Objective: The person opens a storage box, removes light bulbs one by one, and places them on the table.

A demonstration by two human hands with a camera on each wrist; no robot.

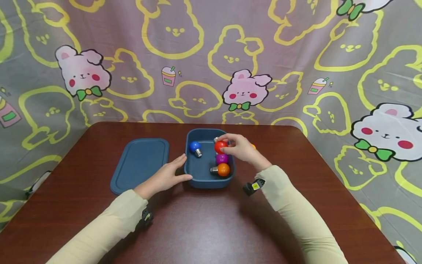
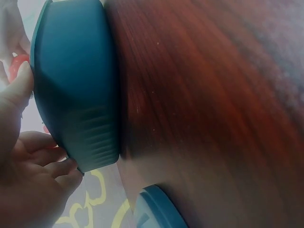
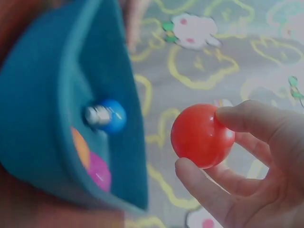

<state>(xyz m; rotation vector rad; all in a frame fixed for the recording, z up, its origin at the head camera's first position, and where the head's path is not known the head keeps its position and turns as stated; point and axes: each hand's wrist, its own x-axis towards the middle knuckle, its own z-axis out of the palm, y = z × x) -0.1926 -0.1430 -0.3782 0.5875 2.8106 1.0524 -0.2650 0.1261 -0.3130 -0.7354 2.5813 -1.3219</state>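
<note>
My right hand (image 1: 239, 147) pinches a red light bulb (image 1: 220, 147) between thumb and fingers, over the right side of a blue-grey plastic box (image 1: 210, 184). The bulb's round red surface (image 3: 202, 136) shows up close in the right wrist view. My left hand (image 1: 169, 175) is at the box's left side, fingers spread and fingertips right at the rim. Inside the box lie a blue bulb (image 1: 195, 147) with a silver screw base, a purple bulb (image 1: 222, 158) and an orange bulb (image 1: 224, 169).
A flat blue-grey lid (image 1: 142, 165) lies on the brown table (image 1: 211, 223) left of the box. Behind my right hand, part of a small orange thing (image 1: 253, 146) shows. A curtain (image 1: 197, 66) printed with cartoon rabbits hangs behind the table.
</note>
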